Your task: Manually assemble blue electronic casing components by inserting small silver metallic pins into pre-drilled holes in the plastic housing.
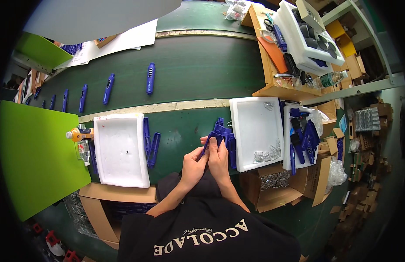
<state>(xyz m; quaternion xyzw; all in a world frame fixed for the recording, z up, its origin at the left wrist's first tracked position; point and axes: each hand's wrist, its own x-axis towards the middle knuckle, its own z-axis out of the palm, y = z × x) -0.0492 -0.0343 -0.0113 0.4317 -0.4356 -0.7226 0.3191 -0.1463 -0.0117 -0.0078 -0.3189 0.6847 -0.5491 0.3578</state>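
Note:
Close together at the front edge of the green bench (180, 124), my left hand (194, 166) and my right hand (218, 158) are closed around a blue plastic casing (218, 127). My fingers cover much of it, and its exact shape is hard to make out. Right beside my right hand lie more blue casing parts (231, 150), against a white foam tray (257, 131). A few small clear or metal clips (268, 155) sit in that tray. To the left, long blue casing halves (154, 148) rest next to another foam tray (121, 153) with a dark speck in it.
Several blue pen-shaped devices (150, 78) lie spaced along the dark green belt (202, 65) beyond the bench. A foam box (304, 159) of blue parts stands at right. Cardboard boxes (272, 194) flank me below. A green panel (41, 157) and an orange bottle (80, 134) are at left.

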